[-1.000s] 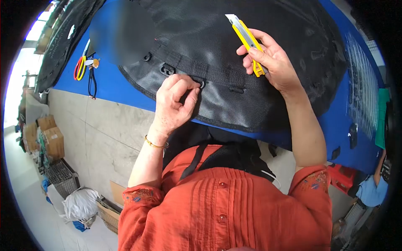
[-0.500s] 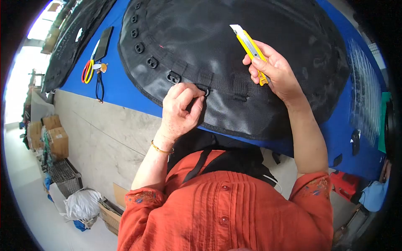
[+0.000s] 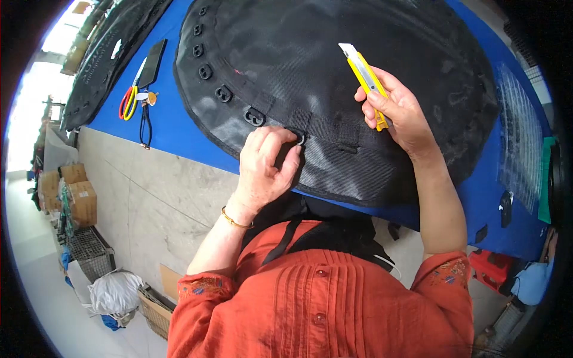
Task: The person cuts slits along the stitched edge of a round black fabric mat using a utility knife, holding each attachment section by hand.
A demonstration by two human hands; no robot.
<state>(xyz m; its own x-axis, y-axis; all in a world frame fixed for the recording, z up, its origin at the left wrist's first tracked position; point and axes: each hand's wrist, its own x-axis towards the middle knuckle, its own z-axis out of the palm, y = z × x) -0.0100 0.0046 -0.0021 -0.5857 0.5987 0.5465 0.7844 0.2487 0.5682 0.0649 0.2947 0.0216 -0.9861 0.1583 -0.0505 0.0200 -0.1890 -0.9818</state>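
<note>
A large round black mesh sheet [image 3: 382,170] with a bound edge lies across the table in front of me. My left hand [image 3: 264,164] is closed at its near left edge, thumb and forefinger pinching a black ring [image 3: 300,138]. Part of the ring is hidden by the fingers. More black plastic buckles [image 3: 224,93] sit in a row along the curved border, and a stitched webbing tab [image 3: 348,145] lies to the right. Above the sheet, my right hand [image 3: 401,113] grips a yellow utility knife [image 3: 365,76], its blade out and pointing up and left.
Scissors [image 3: 129,101] with red and yellow handles, a dark phone [image 3: 153,61] and a keyring with a black cord [image 3: 145,125] lie on the blue table [image 3: 188,142]. Clear plastic strips [image 3: 516,131] are at the right. Cardboard boxes [image 3: 82,200] stand on the floor at left.
The sheet and my left hand appear slightly farther right and lower, partly from a shift of the view. My right hand and the knife show a similar small shift. Both grips stay the same.
</note>
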